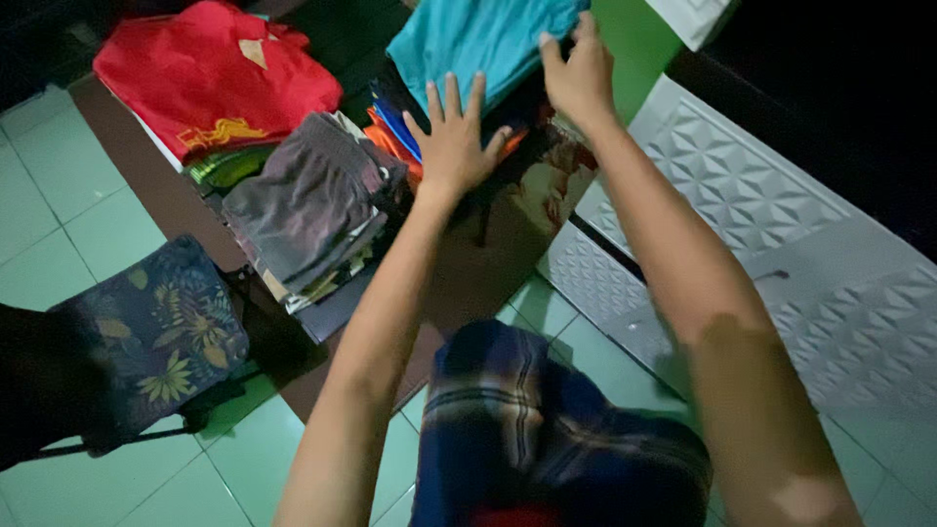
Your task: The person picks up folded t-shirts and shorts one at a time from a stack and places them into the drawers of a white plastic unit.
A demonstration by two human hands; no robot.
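low table (146, 181): teal shirt (468, 39) under spread left hand (454, 137), right hand (581, 78) gripping its edge.

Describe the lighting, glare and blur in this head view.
Head view: dim overall, upper corners nearly black; glare on the glossy brown table top beneath the left hand; a bright patch on the right forearm near the bottom edge; the right hand on the folded teal cloth is slightly soft; edges bend mildly.
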